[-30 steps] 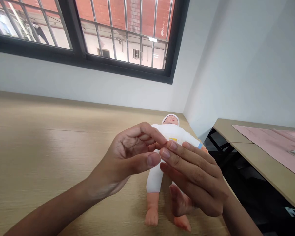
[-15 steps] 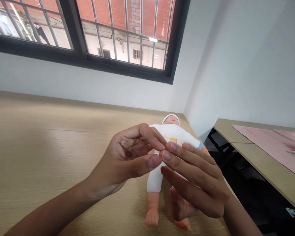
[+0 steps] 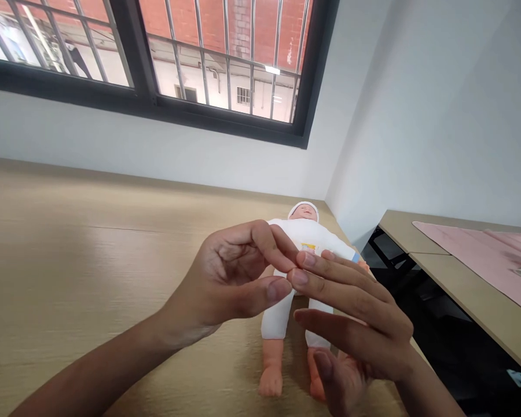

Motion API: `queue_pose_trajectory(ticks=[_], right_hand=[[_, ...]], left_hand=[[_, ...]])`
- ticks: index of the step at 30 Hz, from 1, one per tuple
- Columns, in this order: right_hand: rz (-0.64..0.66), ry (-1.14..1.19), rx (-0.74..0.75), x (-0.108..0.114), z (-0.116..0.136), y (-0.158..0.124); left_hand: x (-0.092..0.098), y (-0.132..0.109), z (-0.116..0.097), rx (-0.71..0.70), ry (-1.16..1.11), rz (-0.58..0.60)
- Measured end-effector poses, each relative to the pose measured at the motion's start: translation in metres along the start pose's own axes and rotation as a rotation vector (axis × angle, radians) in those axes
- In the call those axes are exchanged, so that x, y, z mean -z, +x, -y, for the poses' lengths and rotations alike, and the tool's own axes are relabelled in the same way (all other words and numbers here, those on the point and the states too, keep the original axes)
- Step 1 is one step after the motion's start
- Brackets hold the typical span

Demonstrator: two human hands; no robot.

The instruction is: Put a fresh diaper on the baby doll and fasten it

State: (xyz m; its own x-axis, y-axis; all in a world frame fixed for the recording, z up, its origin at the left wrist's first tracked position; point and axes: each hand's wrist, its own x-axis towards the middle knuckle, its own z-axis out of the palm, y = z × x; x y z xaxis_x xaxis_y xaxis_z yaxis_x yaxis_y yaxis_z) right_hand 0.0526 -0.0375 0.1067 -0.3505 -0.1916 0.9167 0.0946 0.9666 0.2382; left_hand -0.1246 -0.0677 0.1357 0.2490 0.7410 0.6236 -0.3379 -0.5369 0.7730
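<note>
Right thumb [image 3: 323, 368] dropped, doll [image 3: 306, 237] on desk [image 3: 69, 260], barred window [image 3: 141, 75]

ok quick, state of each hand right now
Left hand: open, fingers loosely curled, holding nothing visible.
Right hand: open, fingers spread, holding nothing visible.

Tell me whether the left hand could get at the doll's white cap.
Probably yes: the left hand is over the baby doll's chest, and the cap lies just beyond its fingers, with nothing standing between them.
</note>
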Motion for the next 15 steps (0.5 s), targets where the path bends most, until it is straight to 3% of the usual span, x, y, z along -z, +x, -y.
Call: queue_pose_trajectory(ticks=[15], right_hand=[[-0.009,0.031,-0.035,0.0014,0.0022,0.0019]], left_hand=[[-0.0018,-0.0009,-0.0013,0.047,-0.016,-0.023]])
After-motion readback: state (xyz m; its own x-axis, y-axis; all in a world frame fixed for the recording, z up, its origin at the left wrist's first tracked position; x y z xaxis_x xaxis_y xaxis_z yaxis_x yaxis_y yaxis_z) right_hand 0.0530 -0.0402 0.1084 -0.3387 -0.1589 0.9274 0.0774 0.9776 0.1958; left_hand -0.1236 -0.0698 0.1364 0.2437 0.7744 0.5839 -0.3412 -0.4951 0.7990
